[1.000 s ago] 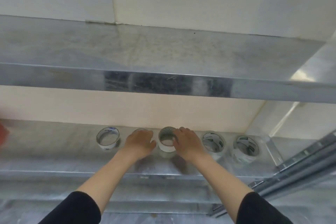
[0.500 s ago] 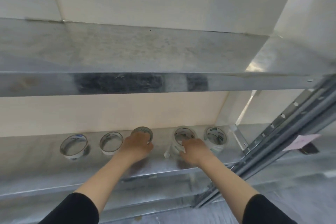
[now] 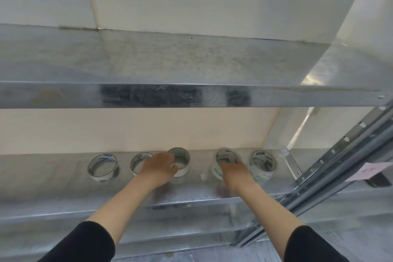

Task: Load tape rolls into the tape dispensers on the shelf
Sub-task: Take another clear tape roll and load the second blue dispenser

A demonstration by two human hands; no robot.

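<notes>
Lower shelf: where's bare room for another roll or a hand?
Widest bare patch: lower shelf left of the leftmost roll. A narrower gap lies between the third roll, gripped by the left hand, and the fourth roll, gripped by the right hand; a white scrap lies there. The rest of the row is crowded.

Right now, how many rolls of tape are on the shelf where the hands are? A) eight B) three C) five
C. Five tape rolls stand in a row on the shelf: the far-left roll, the second roll, the middle roll gripped by the left hand, the fourth roll gripped by the right hand, and the far-right roll.
</notes>
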